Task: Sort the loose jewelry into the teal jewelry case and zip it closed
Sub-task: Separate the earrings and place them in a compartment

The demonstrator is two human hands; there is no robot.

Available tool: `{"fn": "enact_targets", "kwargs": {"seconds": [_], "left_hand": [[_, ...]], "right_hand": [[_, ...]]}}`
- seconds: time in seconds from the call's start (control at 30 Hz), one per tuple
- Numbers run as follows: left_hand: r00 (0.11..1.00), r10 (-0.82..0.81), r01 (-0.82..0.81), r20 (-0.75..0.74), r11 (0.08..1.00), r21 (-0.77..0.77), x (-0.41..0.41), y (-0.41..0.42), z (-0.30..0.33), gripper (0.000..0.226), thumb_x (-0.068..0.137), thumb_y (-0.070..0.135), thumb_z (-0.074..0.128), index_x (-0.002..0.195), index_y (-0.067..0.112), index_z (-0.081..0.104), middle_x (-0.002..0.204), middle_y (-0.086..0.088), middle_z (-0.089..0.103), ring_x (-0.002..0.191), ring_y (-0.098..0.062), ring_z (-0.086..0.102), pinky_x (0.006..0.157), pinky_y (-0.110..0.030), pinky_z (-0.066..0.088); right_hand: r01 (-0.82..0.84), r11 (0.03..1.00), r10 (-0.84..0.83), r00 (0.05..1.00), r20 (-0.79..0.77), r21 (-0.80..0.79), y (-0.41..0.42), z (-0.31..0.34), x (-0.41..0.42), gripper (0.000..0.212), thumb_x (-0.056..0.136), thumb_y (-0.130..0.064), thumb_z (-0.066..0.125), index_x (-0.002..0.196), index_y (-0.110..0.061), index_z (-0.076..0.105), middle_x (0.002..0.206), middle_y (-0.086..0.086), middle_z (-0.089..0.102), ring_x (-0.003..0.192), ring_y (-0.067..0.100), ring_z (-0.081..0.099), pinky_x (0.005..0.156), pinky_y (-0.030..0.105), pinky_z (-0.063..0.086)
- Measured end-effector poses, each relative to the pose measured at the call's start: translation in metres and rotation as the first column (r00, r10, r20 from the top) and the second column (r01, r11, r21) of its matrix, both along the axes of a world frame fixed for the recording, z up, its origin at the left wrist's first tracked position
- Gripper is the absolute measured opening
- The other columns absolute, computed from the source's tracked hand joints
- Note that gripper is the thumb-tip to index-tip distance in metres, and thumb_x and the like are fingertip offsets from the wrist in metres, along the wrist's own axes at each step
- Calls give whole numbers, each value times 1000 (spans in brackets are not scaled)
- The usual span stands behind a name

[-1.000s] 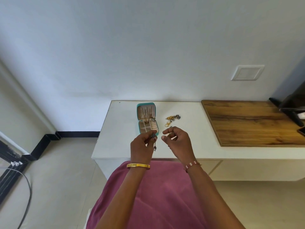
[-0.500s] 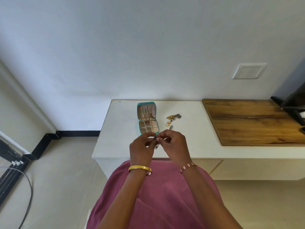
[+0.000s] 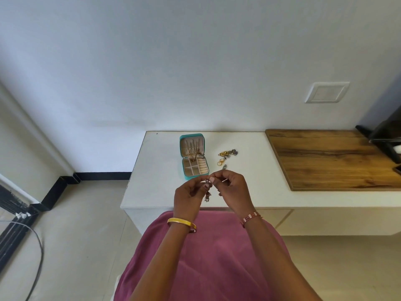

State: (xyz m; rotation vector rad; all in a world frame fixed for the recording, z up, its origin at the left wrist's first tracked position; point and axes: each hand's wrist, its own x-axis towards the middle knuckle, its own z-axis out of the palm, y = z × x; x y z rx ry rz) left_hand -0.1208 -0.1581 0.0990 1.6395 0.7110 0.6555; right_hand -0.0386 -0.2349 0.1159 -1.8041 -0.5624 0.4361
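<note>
The teal jewelry case (image 3: 181,161) lies open on the white table (image 3: 156,170), lid tipped back, with chains hanging in the lid and divided beige compartments below. To its right lies a small pile of loose jewelry (image 3: 226,156), gold and silver pieces. In front of the case, above the table's near edge, my left hand (image 3: 188,196) and my right hand (image 3: 232,190) meet fingertip to fingertip. Both pinch the top of a small silver dangling earring (image 3: 207,195), which hangs down between them.
A wooden board (image 3: 329,157) covers the right part of the table top. Dark equipment (image 3: 384,140) sits at its far right end. A white wall stands right behind the table. Tiled floor, a black skirting and a cable (image 3: 36,253) lie to the left.
One second ago only my left hand held the earring and my right hand hovered apart. The right hand has come in and now both pinch the earring.
</note>
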Motion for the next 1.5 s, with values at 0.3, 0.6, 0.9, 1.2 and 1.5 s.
{"fn": "enact_targets", "kwargs": {"seconds": [0.3, 0.6, 0.9, 1.2, 1.5], "left_hand": [[996, 79, -76, 30, 993, -89, 6, 2, 2, 17, 82, -1, 60, 96, 5, 67, 67, 2, 64, 57, -6, 59, 54, -9, 47], [995, 78, -67, 58, 985, -159, 4, 0, 0, 10, 83, 2, 60, 90, 7, 65, 73, 0, 67, 60, 0, 62, 60, -11, 51], [995, -13, 39, 95, 961, -275, 3, 4, -7, 23, 87, -5, 50, 95, 14, 60, 70, 9, 70, 67, -1, 68, 69, -16, 55], [995, -38, 65, 88, 945, -320, 6, 8, -19, 30, 85, 1, 56, 104, 24, 61, 68, 10, 70, 64, -6, 66, 68, -18, 55], [997, 79, -70, -7, 837, -542, 16, 16, -54, 25, 85, 2, 57, 109, 8, 63, 80, -3, 68, 69, -13, 64, 67, -19, 56]], "right_hand": [[1, 998, -1, 1000, -7, 69, -1, 2, -1, 10, 85, -7, 60, 84, -16, 66, 72, -3, 64, 66, 14, 58, 67, 30, 51], [12, 998, -16, 997, 76, 57, 1, -3, 0, 9, 81, -3, 64, 85, -8, 70, 74, 1, 66, 64, 3, 59, 62, 7, 46], [57, 998, -57, 989, 138, 2, 5, -17, 3, 11, 80, -7, 67, 89, -4, 70, 88, 6, 66, 74, 3, 56, 63, 2, 41], [100, 995, -101, 989, 106, 12, 12, -29, 4, 7, 77, -6, 69, 84, -7, 70, 83, 7, 67, 70, 6, 57, 61, 4, 43], [181, 980, -185, 982, -43, -86, 14, -67, 19, 4, 82, -10, 65, 80, -13, 68, 70, -6, 63, 64, 9, 55, 69, 30, 52]]}}
